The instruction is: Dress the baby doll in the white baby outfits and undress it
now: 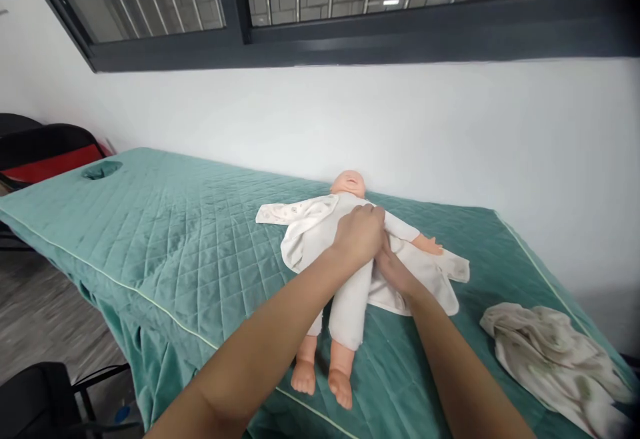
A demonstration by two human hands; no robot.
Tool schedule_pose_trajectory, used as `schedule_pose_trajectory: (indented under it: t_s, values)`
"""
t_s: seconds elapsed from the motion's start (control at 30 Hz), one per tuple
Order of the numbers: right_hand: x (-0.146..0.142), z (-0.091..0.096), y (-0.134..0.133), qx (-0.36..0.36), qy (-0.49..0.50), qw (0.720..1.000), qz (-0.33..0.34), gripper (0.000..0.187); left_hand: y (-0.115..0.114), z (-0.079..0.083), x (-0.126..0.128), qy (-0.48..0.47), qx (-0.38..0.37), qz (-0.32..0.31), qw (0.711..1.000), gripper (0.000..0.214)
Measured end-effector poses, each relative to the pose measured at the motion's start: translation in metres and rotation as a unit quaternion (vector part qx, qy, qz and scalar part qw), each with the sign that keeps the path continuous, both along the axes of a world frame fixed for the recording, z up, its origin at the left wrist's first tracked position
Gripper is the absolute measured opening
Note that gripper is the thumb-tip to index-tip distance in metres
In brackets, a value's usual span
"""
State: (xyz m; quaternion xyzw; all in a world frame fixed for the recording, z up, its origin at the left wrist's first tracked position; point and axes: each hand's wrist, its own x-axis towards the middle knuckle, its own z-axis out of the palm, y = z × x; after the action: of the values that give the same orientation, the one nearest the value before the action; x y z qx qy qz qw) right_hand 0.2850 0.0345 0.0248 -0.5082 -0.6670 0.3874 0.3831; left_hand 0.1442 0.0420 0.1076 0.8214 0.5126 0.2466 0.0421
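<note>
A baby doll (349,299) lies on its back on a green quilted bed cover (200,252), its bare feet toward me. It has on white cloth over its body and legs. A white patterned baby jacket (425,285) is spread open beneath it. One jacket sleeve lies out to the left; the other lies flat under the doll's hand at the right. My left hand (361,231) is closed over the doll's torso, fingers curled. My right hand (389,262) presses in against it from the right, its fingertips mostly hidden. What the fingers pinch is hidden.
A crumpled white cloth with faint print (555,359) lies at the bed's right end. The bed has a face hole (102,170) at far left. A white wall (300,119) and window frame (350,42) stand behind. Chairs (50,152) are at the left.
</note>
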Motion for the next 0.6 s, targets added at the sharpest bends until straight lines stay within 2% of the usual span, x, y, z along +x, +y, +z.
schedule_pose_trajectory:
  t_s: [0.1,0.17,0.23,0.3,0.37,0.43,0.5,0.6]
  values:
    - [0.001,-0.001,0.001,-0.02,0.015,1.0,-0.019,0.088,-0.02,-0.008,-0.019,-0.055,0.054,0.037,0.996,0.022]
    - [0.002,-0.004,0.001,-0.04,0.023,0.998,-0.047,0.089,-0.027,-0.023,-0.049,-0.116,0.077,0.11,0.984,0.028]
    - [0.003,-0.007,0.002,-0.043,0.031,0.997,-0.062,0.087,-0.026,-0.043,-0.084,-0.184,0.052,0.173,0.966,0.034]
    - [0.003,-0.008,0.002,-0.032,0.039,0.996,-0.07,0.085,-0.02,-0.063,-0.115,-0.277,-0.02,0.208,0.938,0.045]
    - [0.002,-0.007,0.002,-0.021,0.046,0.996,-0.073,0.082,-0.013,-0.081,-0.137,-0.368,-0.12,0.197,0.901,0.045]
    - [0.001,-0.005,0.002,-0.013,0.049,0.996,-0.073,0.077,-0.007,-0.094,-0.148,-0.41,-0.163,0.155,0.884,0.043]
    - [-0.001,-0.003,0.002,-0.001,0.055,0.996,-0.068,0.072,-0.004,-0.1,-0.15,-0.411,-0.172,0.124,0.887,0.041]
    - [-0.004,0.001,0.001,0.023,0.068,0.996,-0.061,0.066,-0.003,-0.102,-0.149,-0.408,-0.183,0.106,0.888,0.04]
